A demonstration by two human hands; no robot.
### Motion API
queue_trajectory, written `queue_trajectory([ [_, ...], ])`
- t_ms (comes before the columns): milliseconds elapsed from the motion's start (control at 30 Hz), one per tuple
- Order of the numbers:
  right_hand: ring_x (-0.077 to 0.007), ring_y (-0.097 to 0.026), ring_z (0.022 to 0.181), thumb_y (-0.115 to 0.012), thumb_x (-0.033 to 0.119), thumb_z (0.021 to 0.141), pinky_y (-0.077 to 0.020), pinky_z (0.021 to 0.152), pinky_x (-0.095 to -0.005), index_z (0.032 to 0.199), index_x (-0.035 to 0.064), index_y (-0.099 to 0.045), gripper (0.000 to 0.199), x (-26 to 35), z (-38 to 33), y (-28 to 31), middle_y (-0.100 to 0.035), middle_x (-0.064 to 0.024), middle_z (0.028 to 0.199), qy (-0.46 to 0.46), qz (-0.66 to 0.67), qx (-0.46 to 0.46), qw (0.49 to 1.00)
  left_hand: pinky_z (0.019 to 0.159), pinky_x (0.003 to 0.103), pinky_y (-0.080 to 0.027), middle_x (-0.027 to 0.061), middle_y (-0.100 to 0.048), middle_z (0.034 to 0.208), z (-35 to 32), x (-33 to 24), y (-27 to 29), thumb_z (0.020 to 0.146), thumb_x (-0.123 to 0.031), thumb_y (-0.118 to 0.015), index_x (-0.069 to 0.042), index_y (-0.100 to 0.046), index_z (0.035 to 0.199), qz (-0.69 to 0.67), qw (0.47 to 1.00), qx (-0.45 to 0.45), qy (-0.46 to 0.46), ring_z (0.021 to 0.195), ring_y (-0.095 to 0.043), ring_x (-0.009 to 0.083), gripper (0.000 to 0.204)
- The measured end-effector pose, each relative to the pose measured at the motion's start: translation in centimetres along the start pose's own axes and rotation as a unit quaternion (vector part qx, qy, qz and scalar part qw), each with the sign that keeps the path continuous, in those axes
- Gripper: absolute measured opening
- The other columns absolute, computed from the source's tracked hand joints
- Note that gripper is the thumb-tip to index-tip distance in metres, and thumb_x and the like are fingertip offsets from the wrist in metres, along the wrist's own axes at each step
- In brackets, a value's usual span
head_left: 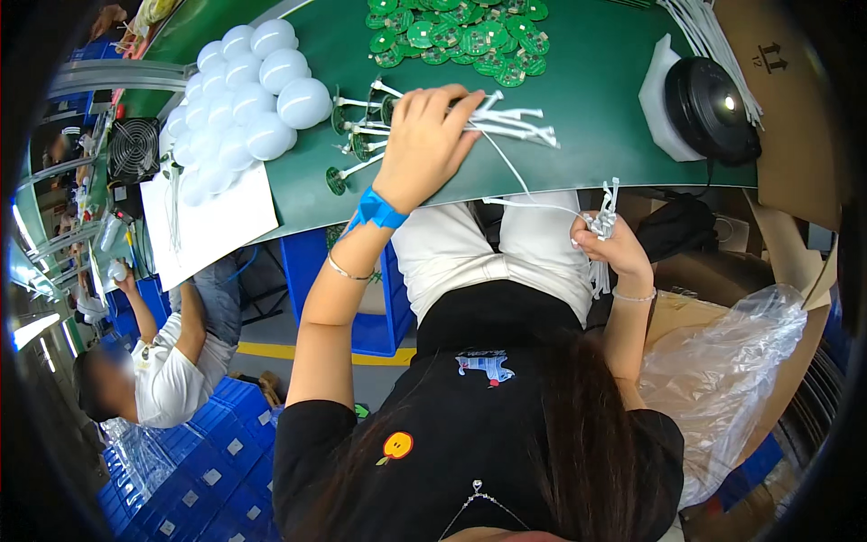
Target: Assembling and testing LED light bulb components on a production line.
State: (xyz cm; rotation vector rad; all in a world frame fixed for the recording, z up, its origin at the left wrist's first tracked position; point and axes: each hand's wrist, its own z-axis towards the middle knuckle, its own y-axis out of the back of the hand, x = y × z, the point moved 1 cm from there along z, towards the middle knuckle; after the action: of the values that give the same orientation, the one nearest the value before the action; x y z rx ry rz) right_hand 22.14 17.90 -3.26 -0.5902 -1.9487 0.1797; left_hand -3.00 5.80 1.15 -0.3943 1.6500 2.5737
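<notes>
A worker's left hand (423, 144) reaches onto a green workbench (605, 108) while the right hand (607, 244) grips a bundle of white wired parts (603, 224) at the bench edge

The left fingers are closed around white wires (515, 122) lying beside small round green circuit boards on stalks (357, 135); the right fist is clamped on its bundle, just below the bench. White bulb domes (244, 90) are heaped at far left, more green circuit boards (461, 36) are piled at the back, and a black round device (709, 108) sits on the right
</notes>
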Motion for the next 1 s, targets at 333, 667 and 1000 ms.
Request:
queue_trajectory([
  [333,-0.0007,-0.025,0.042,-0.054,0.011,0.082,-0.0179,0.038,-0.0179,0.075,-0.0008,-0.051,0.014,-0.6,-0.6,0.7,-0.036,0.0056,0.053,0.029,0.079,-0.020,0.996,0.077,0.035,-0.035,0.0070,-0.050,0.093,0.5,0.3,-0.5,0.069,-0.009,-0.061,-0.010,-0.055,0.100,-0.003,0.995,-0.026,0.096,0.086,-0.047,0.0244,0.031],
  [667,-0.0029,-0.028,0.044,-0.052,0.017,0.085,-0.0189,0.040,-0.0180,0.082,-0.0033,-0.049,0.021,-0.2,-0.7,1.6,-0.035,0.0026,0.056,0.135,0.163,0.021,0.977,0.079,0.038,-0.037,0.0090,-0.051,0.101,3.7,1.3,0.4,0.076,-0.013,-0.056,-0.012,-0.054,0.108,0.091,0.984,-0.112,0.105,0.093,-0.048,0.0278,0.032],
  [1000,-0.0027,-0.026,0.041,-0.051,0.019,0.085,-0.0189,0.038,-0.0185,0.080,0.0009,-0.045,0.020,0.0,-0.7,0.8,-0.033,0.0018,0.058,0.135,0.156,0.035,0.978,0.069,0.040,-0.034,0.0093,-0.049,0.088,5.9,4.5,-1.8,0.067,-0.024,-0.067,-0.010,-0.059,0.091,0.217,0.957,-0.117,0.154,0.085,-0.046,0.0269,0.029],
])
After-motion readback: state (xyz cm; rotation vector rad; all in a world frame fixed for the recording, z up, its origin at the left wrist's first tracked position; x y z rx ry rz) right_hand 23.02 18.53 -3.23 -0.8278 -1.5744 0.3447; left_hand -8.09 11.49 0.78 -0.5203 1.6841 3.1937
